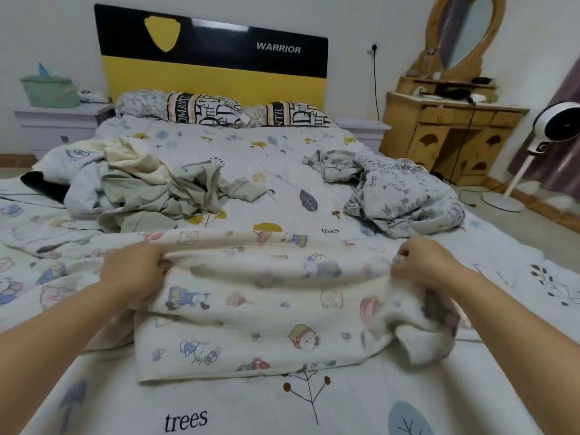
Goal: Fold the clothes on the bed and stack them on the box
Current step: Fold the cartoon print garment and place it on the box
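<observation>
The head view is filled by a bed (314, 189) covered with a pale sheet printed with leaves, mushrooms and the word "trees". Both forearms are extended forward from the lower corners of the frame, roughly level with one another and well apart. The left hand (133, 271) is seen from the back, knuckles up, with its fingers curled and its thumb pressed against a fold of a cartoon-print cloth (251, 315); the fold is pinched at the cloth's left side. The right hand (420, 265) is likewise curled, and the same fold is gripped at the right side between its fingers and thumb, though the fingertips are blurred. Between the two hands the upper edge of the cloth is drawn into a raised ridge, lifted slightly off the sheet, while the lower part lies flat on the near half of the bed and the right corner hangs bunched beneath the right wrist. More of the same printed fabric is spread out to the left.

Farther back, a heap of unfolded clothes (135, 183) in green, cream and grey lies on the left of the bed, and a crumpled floral garment (398, 189) on the right. Two pillows (219, 109) are set against a black and yellow headboard (213, 58). A wooden dressing table (445, 127) stands to the right.
</observation>
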Motion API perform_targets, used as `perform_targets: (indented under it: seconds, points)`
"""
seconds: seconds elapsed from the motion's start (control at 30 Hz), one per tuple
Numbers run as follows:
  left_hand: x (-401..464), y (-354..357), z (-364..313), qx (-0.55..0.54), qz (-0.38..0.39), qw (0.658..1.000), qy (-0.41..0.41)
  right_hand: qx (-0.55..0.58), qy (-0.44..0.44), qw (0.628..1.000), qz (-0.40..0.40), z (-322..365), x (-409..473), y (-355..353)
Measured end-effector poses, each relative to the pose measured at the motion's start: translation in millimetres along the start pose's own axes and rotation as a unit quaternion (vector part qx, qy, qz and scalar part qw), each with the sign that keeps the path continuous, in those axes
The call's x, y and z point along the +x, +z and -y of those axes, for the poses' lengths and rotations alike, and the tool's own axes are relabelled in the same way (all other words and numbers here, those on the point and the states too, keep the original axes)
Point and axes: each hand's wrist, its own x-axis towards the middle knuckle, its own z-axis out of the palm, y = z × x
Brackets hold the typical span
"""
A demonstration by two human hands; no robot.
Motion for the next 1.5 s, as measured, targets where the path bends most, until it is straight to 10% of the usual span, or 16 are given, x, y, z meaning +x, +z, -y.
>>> perform_targets:
  seconds: [0.1,0.23,0.4,0.67,0.87,1.1,1.27,1.5]
  points:
    - [2,-4,-13,-0.012,-0.119,0.992,-0.031,-0.033,0.006,0.985,-0.171,-5,0,12]
    - [5,8,-35,0.010,0.052,0.998,0.023,-0.079,-0.007,0.997,-0.019,-11,-2,45]
    - [17,20,-43,-0.028,0.070,0.996,0.049,0.040,0.067,0.984,-0.158,-37,21,39]
    - [30,39,-117,-0.062,0.108,0.983,0.132,-0.174,0.052,0.973,0.140,-45,31,48]
    - [44,50,-175,-0.122,0.188,0.957,0.185,0.177,-0.018,0.964,0.200,-50,4,32]
    - [58,12,-195,-0.070,0.261,0.943,0.195,0.397,0.111,0.911,-0.021,-78,9,-3]
    - [68,-6,-217,-0.158,-0.094,0.977,0.110,0.216,0.115,0.914,-0.325,-87,16,-14]
    - [63,46,-234,-0.012,0.071,0.988,0.136,0.208,0.127,0.964,-0.109,-111,38,20]
